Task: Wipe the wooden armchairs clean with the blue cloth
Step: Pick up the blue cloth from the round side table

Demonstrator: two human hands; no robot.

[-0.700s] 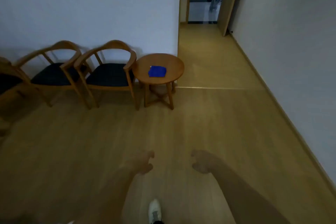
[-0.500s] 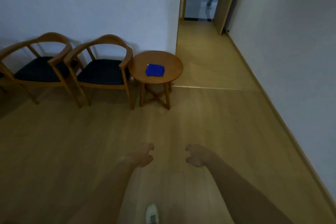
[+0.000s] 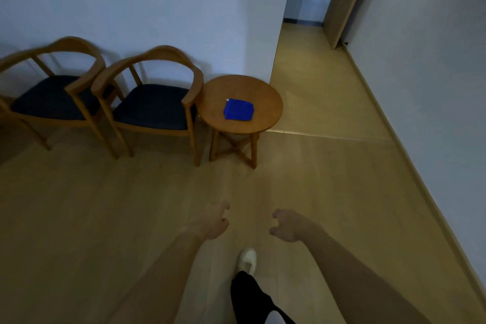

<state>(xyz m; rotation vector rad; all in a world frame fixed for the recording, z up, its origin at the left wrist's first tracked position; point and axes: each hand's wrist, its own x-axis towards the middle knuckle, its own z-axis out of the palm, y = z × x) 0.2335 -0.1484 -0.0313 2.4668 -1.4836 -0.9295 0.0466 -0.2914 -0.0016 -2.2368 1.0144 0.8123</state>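
Two wooden armchairs (image 3: 155,102) side by side, left of the round worktop (image 3: 271,102). Blue cloth (image 3: 238,110) folded, lying near the worktop's centre. Left hand (image 3: 214,221) and right hand (image 3: 288,225) well short of the worktop, above bare floor; both loosely curled, holding nothing, touching nothing.

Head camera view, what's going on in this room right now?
A person is on foot in a room with a wooden floor, with both arms out in front. The left hand and right hand hang loosely curled and hold nothing. The blue cloth lies folded on the round side table, untouched. Beside the table two wooden armchairs stand against the wall, not yet wiped. A white shoe shows on the floor between the arms.
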